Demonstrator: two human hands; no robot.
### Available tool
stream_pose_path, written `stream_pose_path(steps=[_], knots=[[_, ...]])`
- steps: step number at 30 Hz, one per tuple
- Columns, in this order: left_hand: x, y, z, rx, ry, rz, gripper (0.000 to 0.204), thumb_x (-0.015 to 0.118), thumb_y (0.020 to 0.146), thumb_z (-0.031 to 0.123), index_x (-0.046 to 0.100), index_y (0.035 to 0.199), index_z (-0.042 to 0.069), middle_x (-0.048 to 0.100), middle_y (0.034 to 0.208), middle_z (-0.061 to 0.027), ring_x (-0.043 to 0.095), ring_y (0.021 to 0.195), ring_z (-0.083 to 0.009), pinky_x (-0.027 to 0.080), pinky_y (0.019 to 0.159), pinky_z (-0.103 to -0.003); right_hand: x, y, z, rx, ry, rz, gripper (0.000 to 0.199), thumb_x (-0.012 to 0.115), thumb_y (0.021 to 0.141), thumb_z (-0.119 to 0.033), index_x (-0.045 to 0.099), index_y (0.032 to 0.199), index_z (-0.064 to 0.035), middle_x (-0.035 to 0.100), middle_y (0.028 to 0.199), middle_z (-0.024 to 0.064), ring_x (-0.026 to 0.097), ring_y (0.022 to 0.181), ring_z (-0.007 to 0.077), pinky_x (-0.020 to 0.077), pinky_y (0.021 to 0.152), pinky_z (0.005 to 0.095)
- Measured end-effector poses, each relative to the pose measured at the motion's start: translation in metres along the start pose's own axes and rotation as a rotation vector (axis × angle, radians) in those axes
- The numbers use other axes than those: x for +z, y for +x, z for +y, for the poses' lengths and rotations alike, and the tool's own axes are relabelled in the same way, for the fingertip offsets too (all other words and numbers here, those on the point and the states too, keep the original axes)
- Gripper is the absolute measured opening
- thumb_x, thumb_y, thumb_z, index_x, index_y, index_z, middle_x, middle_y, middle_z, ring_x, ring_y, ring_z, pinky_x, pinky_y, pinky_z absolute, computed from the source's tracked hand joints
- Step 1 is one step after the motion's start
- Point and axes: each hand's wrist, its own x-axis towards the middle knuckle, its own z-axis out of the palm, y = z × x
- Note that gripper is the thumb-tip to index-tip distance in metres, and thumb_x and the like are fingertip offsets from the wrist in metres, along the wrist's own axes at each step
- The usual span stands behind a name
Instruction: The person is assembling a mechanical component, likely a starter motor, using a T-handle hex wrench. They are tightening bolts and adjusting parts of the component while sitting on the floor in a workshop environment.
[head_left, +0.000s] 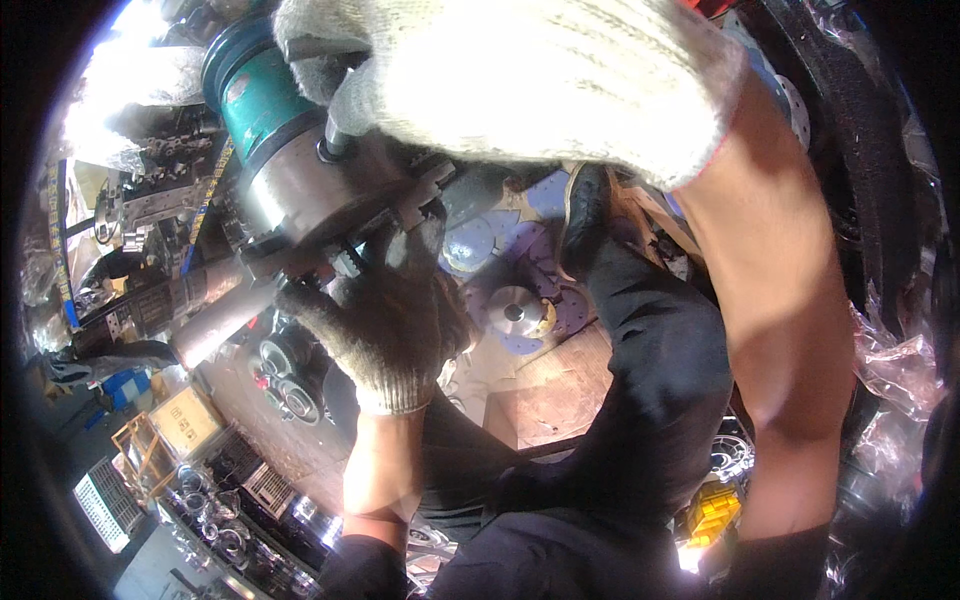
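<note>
A lathe chuck (pixel 315 190) of bare steel sits in front of a green cylindrical housing (pixel 262 105) at the upper left. My right hand (pixel 540 80), in a white knit glove washed out by glare, reaches across the top. Its fingers are curled on a grey chuck key (pixel 350 108), whose tip meets a socket in the chuck's side. My left hand (pixel 385 325), in a dirty glove, is closed at the chuck's face, beside a stepped jaw (pixel 425 195). Whatever lies within its fingers is hidden.
A shiny steel bar (pixel 225 320) extends left of my left hand. Below are my legs, a round metal disc (pixel 515 311) among purple discs, and brown cardboard (pixel 560 390). Metal parts (pixel 225 525) crowd the lower left. Clear plastic wrap (pixel 895 370) hangs at the right.
</note>
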Motion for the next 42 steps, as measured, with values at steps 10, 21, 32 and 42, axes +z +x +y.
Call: stream_pose_path(steps=[10, 21, 32, 42], knots=[[0.007, 0.001, -0.009, 0.204, 0.467, 0.165, 0.100, 0.063, 0.081, 0.083, 0.047, 0.152, 0.014, 0.047, 0.155, -0.0164, 0.047, 0.140, -0.0334, 0.035, 0.122, -0.050, 0.016, 0.014, -0.049, 0.770, -1.040, -0.005, 0.022, 0.058, 0.104, -0.018, 0.070, 0.096, -0.0020, 0.074, 0.090, 0.0066, 0.069, 0.078, 0.0077, 0.0614, 0.070, 0.0227], [0.005, -0.002, -0.003, 0.128, 0.521, 0.082, 0.092, 0.058, 0.085, 0.083, 0.050, 0.150, 0.018, 0.050, 0.153, -0.0129, 0.047, 0.139, -0.0317, 0.037, 0.120, -0.050, 0.025, 0.030, -0.080, 0.879, -1.084, 0.008, 0.021, 0.059, 0.103, -0.017, 0.071, 0.096, -0.0016, 0.074, 0.088, 0.0072, 0.069, 0.076, 0.0086, 0.0613, 0.069, 0.0234], [0.007, 0.001, -0.006, 0.152, 0.453, 0.078, 0.092, 0.060, 0.086, 0.080, 0.049, 0.150, 0.015, 0.055, 0.150, -0.0096, 0.049, 0.138, -0.0311, 0.043, 0.116, -0.050, 0.029, 0.038, -0.098, 0.936, -1.092, 0.013, 0.020, 0.060, 0.102, -0.015, 0.072, 0.096, -0.0011, 0.074, 0.086, 0.0079, 0.069, 0.074, 0.0095, 0.0611, 0.069, 0.0242], [-0.001, 0.002, -0.001, 0.143, 0.460, 0.064, 0.092, 0.060, 0.086, 0.080, 0.049, 0.150, 0.015, 0.055, 0.149, -0.0094, 0.050, 0.137, -0.0305, 0.041, 0.118, -0.050, 0.019, 0.039, -0.058, 0.827, -1.178, -0.015, 0.019, 0.061, 0.102, -0.014, 0.072, 0.096, -0.0008, 0.074, 0.084, 0.0085, 0.069, 0.072, 0.0103, 0.0609, 0.068, 0.0248]])
